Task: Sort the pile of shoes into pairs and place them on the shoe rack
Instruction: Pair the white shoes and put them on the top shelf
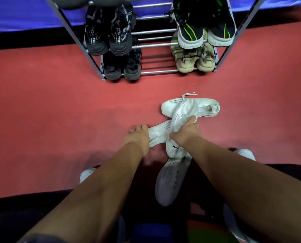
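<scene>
Several white shoes lie in a small pile on the red floor in front of me. My right hand (184, 132) grips a white sneaker (183, 113) by its middle, sole turned up. My left hand (137, 135) closes on the toe end of a flat white perforated shoe (159, 131) lying under it. Another white shoe (205, 106) with a green heel trim lies on its side behind them. A grey-white shoe (169, 179) rests toe-down between my arms. The metal shoe rack (153, 45) stands ahead.
The rack holds black-and-grey trainers (107, 37), black shoes (121, 67), black-and-green trainers (205, 32) and beige shoes (195, 58), with bare bars in the middle. A blue cloth (23, 13) hangs behind. My own white-shod feet (244, 153) flank the pile.
</scene>
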### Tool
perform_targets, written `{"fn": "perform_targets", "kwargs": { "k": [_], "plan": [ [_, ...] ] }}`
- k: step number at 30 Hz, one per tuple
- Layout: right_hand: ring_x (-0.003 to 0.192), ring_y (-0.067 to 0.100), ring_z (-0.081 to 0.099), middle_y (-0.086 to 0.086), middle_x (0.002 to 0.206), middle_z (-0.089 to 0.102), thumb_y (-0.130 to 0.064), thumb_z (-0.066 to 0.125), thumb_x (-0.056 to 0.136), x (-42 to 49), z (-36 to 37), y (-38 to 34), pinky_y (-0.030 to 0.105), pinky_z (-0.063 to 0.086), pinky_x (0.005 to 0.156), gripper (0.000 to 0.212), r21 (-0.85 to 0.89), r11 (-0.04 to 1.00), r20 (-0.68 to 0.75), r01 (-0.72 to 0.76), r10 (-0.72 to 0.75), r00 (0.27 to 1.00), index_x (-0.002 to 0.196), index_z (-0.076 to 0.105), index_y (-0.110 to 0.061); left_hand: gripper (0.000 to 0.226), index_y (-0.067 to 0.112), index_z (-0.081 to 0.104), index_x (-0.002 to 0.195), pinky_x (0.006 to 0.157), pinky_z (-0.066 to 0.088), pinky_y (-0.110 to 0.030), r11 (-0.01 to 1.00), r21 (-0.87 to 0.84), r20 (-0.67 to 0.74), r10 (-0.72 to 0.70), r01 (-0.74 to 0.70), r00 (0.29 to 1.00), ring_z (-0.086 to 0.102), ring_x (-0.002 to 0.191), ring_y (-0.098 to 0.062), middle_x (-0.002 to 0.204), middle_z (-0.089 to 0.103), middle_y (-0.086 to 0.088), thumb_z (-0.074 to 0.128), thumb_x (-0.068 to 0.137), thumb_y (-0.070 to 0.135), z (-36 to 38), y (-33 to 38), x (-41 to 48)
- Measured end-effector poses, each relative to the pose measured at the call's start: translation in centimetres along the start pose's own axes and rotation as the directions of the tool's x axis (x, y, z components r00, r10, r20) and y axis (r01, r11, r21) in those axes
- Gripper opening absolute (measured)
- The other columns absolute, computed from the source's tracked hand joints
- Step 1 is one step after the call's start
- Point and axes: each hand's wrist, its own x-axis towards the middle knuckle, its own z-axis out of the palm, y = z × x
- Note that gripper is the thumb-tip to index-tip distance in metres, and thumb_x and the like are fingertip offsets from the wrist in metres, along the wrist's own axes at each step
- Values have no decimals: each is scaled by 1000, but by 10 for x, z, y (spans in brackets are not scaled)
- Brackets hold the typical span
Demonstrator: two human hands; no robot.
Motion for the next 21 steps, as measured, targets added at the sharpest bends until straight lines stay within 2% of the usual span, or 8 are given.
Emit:
{"fn": "perform_targets", "kwargs": {
  "k": [3,6,9,12,14,17,21],
  "plan": [
    [138,35,47,17,152,28,-57,87,73,-2,-1,5,46,45,112,142,-7,1000,37,10,-10,999,164,-14,-14,90,13,31,142,90,48,-40,998,41,-30,-55,56,998,56,121,-31,141,46,-12,80,82,58,12,19,-2],
    [132,34,52,15,151,28,-70,87,66,-7,1,5,45,48,105,158,-115,993,54,25,-19,998,163,-24,-13,101,14,28,149,89,48,-41,997,49,0,-58,58,998,53,124,-33,144,43,-15,80,78,63,21,28,-4],
    [128,34,52,17,145,30,-64,82,74,-11,7,0,42,49,102,150,-160,987,20,31,-28,999,162,-27,-13,97,15,35,144,90,50,-41,999,27,-1,-47,47,999,54,123,-35,142,46,-13,80,75,65,19,27,-6],
    [127,34,47,18,140,32,-53,79,79,-12,6,-4,37,43,96,140,-144,989,-10,36,-37,999,163,-27,-17,94,14,39,141,90,52,-43,1000,16,-21,1,-1,1000,56,123,-36,140,49,-12,80,74,66,13,16,-11],
    [129,35,46,18,141,32,-51,78,78,-11,2,-2,39,43,101,138,-130,990,-27,49,-53,998,163,-26,-19,91,14,41,139,89,53,-44,1000,3,-48,10,-10,999,56,123,-35,139,50,-11,79,75,67,12,6,-16],
    [135,39,41,18,148,28,-46,79,77,-9,-5,2,45,42,110,136,-115,990,-51,87,-93,994,164,-23,-20,88,14,40,139,86,52,-44,998,-58,-53,-30,27,998,56,121,-35,140,49,-10,76,78,67,14,-8,-23],
    [137,38,40,12,150,33,-42,81,72,-8,-12,3,50,43,109,135,-211,961,-94,177,-200,975,165,-15,-22,94,8,41,140,85,52,-41,983,-119,-54,-145,137,988,62,117,-35,134,52,-13,76,76,67,22,-20,-36]
  ]
}}
